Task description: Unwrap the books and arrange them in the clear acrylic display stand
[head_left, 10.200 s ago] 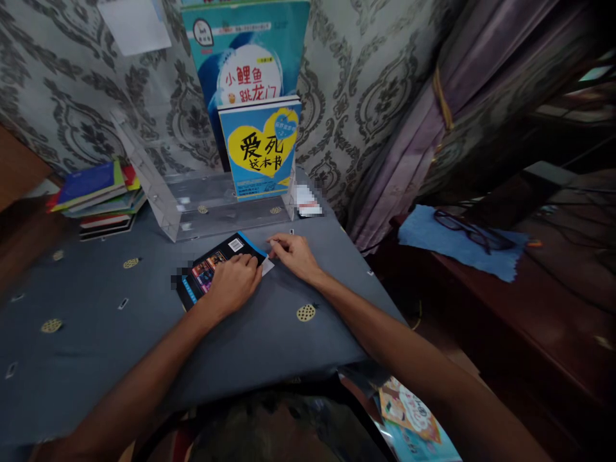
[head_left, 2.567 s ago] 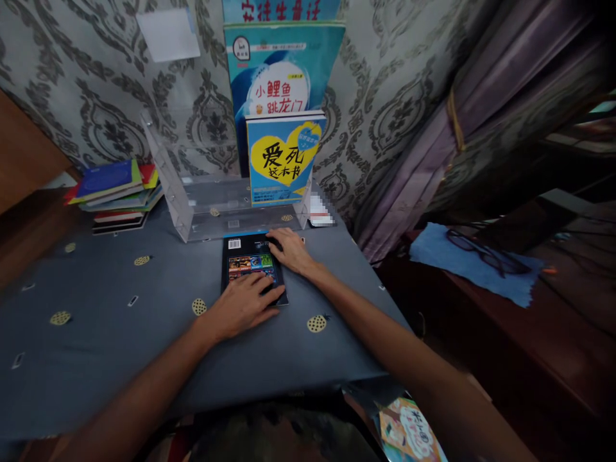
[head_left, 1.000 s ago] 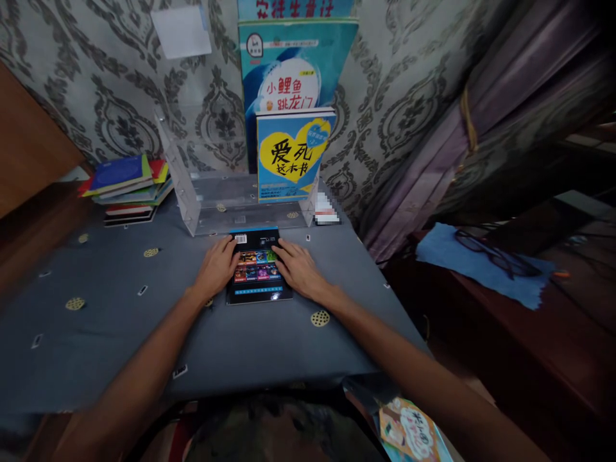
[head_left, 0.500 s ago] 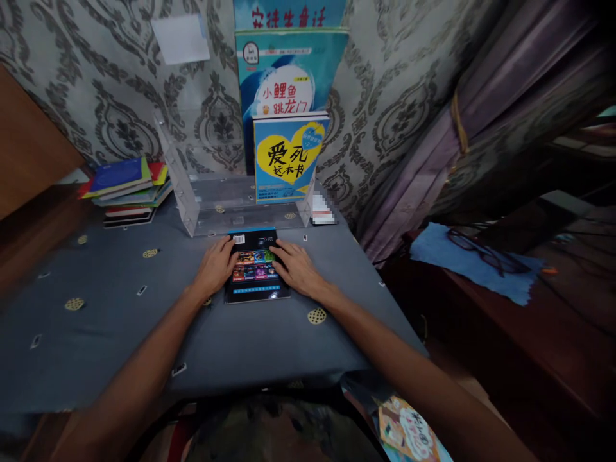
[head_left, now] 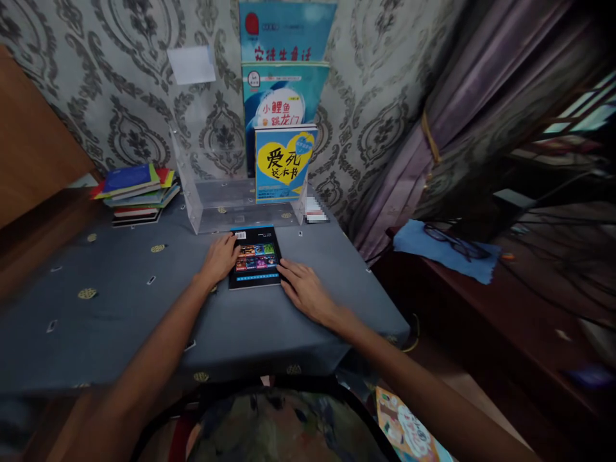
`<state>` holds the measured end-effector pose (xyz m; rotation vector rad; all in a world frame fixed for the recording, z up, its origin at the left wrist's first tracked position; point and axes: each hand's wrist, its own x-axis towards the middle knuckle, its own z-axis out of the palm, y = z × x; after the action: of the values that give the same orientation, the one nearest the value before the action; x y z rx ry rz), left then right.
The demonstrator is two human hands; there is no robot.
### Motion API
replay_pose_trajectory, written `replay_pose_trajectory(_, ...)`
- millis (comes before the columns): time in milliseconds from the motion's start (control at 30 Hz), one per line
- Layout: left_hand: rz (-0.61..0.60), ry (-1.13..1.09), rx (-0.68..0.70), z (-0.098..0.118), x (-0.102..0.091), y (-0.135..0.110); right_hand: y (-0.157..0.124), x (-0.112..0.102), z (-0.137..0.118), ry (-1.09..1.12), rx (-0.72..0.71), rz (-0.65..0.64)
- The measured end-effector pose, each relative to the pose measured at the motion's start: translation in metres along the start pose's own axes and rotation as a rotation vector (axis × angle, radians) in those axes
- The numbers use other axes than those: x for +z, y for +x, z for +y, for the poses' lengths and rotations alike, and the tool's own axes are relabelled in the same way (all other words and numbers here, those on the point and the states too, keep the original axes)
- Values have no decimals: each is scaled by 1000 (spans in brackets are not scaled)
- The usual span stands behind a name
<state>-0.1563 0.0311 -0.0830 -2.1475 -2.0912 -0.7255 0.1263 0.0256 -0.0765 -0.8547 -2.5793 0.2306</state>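
A thin black book [head_left: 255,258] lies back cover up on the grey tablecloth [head_left: 120,301], just in front of a clear acrylic stand [head_left: 226,205]. My left hand [head_left: 220,257] rests at the book's left edge, fingers bent against it. On the cloth at the book's lower right corner lies my right hand [head_left: 304,291], flat, with its fingers stretched out and the fingertips touching the corner. A blue book with a yellow heart [head_left: 283,163] stands upright in the stand, with two larger blue books [head_left: 282,90] tiered behind it.
A stack of coloured books [head_left: 137,192] sits at the table's back left. Patterned wallpaper and a purple curtain [head_left: 433,115] close off the back. To the right, dark glasses lie on a blue cloth [head_left: 440,247] on a wooden surface. A picture book [head_left: 404,430] lies by my lap.
My right hand has slid off the book's cover down to its lower right corner. The left hand stays at the left edge. The view has pulled back a little.
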Motion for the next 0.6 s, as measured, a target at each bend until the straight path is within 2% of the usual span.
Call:
replay_pose_trajectory(167,11,9,10,1,1,1,-24,-6,-17,-65,-34,19)
replay_pose_trajectory(367,6,25,22,3,-2,3,-25,-10,-24,-148,-38,66)
replay_pose_trajectory(600,-14,32,31,2,-4,4,-24,-14,-29,-208,-30,37)
